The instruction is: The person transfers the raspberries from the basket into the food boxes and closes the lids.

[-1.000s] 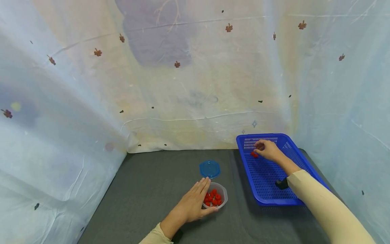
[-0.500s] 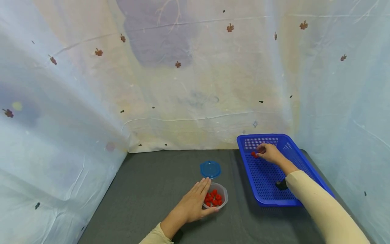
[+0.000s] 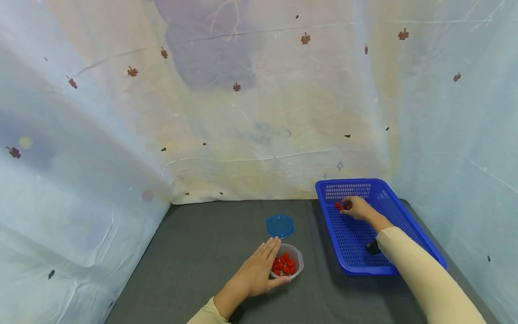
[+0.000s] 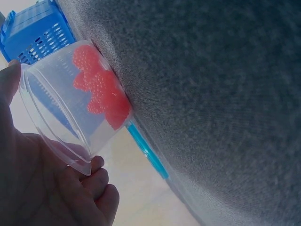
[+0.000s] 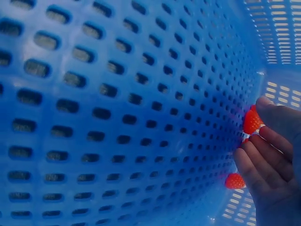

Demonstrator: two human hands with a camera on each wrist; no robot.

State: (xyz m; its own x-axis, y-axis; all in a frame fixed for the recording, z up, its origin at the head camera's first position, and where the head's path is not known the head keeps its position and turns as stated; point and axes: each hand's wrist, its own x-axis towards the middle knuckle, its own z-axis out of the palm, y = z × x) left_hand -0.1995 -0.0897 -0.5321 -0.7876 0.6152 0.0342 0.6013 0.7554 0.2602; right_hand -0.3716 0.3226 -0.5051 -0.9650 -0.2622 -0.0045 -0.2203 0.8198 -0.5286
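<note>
In the head view my left hand (image 3: 256,269) rests along the left side of a clear plastic container (image 3: 298,258), fingers straight and thumb spread at its near side. Red strawberries (image 4: 104,89) with pale dots lie at the container's bottom. Inside the blue basket (image 3: 344,265), my right hand (image 3: 359,209) is low at the far left. Its thumb and index finger pinch a red strawberry (image 5: 252,120), as the right wrist view shows. Another strawberry (image 5: 234,181) lies close below the fingers, and a further bit of red is mostly hidden behind them.
A round blue lid (image 3: 280,225) lies on the dark grey table (image 3: 214,243) just beyond the container. The basket's raised, perforated walls surround the right hand. A patterned curtain (image 3: 259,112) hangs behind the table and along both sides.
My right hand has moved down and slightly nearer inside the basket, its fingertips now at the strawberries. The left hand stays against the container.
</note>
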